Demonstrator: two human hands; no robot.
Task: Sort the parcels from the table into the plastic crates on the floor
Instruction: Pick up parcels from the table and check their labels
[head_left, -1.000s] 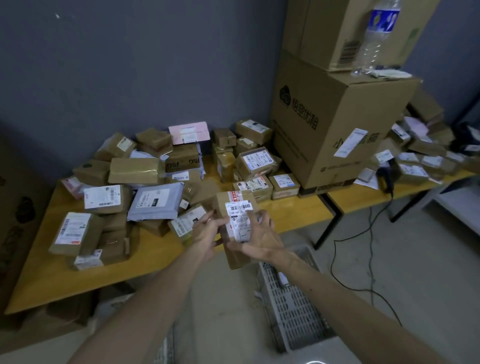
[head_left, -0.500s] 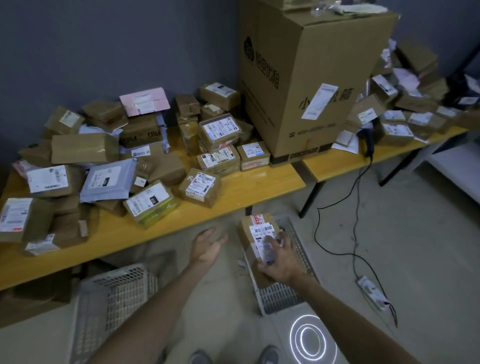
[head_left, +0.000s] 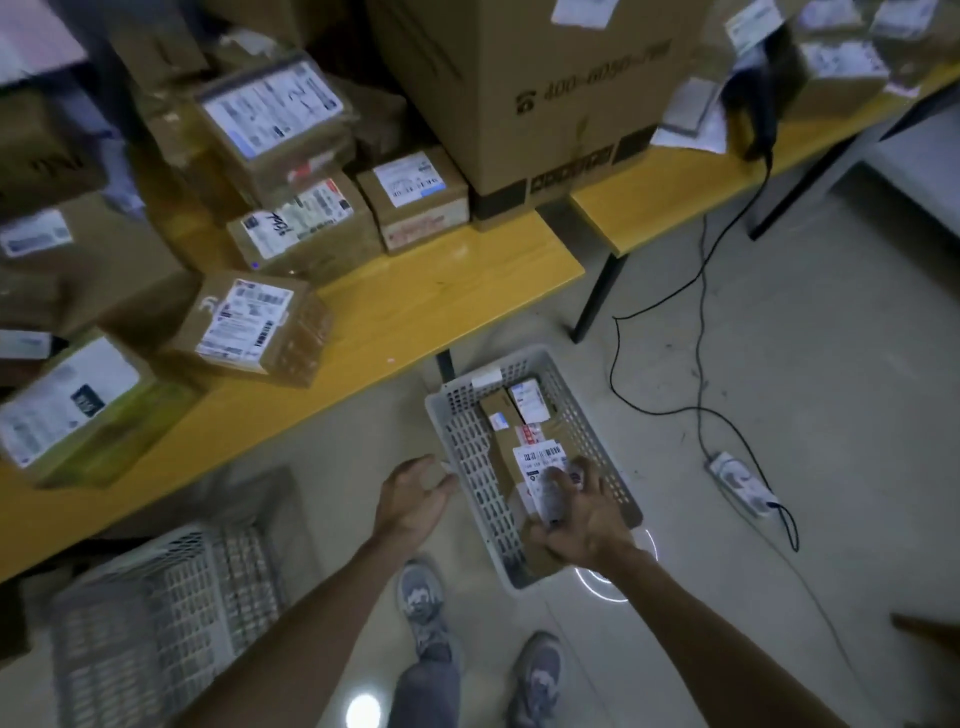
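My right hand (head_left: 582, 525) grips the parcel (head_left: 511, 467) by its 6 o'clock end inside the crate (head_left: 457, 397). It seems light, stiff cardboard. My left hand (head_left: 410, 499) hangs spread and empty.

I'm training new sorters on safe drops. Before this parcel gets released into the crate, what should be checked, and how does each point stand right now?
1. The parcel is within the walls of the right crate: ok.
2. The parcel is settled on the crate bottom: cannot tell, the right hand covers its near end.
3. Grip secure until release: ok, fingers curl over the label.
4. The left hand is free for the next pick: ok, open beside the crate, holding nothing.
5. Room in the crate: ok, the smaller parcels lie at the far end.
6. The power strip is clear of the crate: ok, apart on the floor.
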